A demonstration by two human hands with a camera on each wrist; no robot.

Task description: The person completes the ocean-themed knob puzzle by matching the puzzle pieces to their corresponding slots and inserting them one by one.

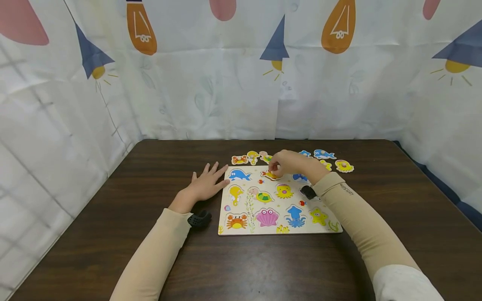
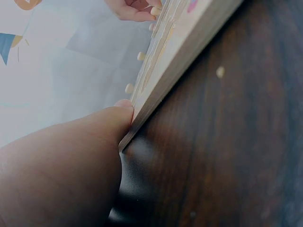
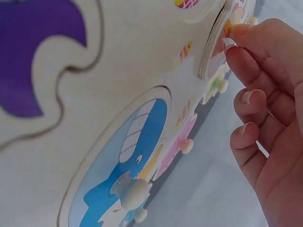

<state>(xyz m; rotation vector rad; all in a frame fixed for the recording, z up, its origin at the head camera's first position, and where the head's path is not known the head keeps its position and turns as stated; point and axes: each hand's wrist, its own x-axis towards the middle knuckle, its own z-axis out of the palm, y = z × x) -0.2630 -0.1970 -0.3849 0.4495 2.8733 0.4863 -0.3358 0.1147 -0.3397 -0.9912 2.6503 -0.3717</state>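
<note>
My right hand (image 1: 289, 162) reaches over the far edge of a wooden sea-animal puzzle board (image 1: 316, 230). Its thumb and index finger pinch a red and yellow fish puzzle piece (image 1: 272, 177), held right at the fish-shaped spot. In the right wrist view the fish piece (image 3: 213, 59) stands slightly raised from the board, while the other fingers curl loosely. My left hand (image 1: 205, 186) lies with fingers spread beside the board's left side. In the left wrist view, the left thumb (image 2: 118, 113) touches the board's edge.
Beyond the board lie loose knobbed pieces, among them a crab (image 1: 239, 160), a seahorse (image 1: 253, 157), a turtle (image 1: 266, 158), a whale (image 1: 324, 154) and an octopus (image 1: 344, 166). The dark wooden table (image 1: 113, 234) runs up to a patterned curtain (image 1: 241, 92).
</note>
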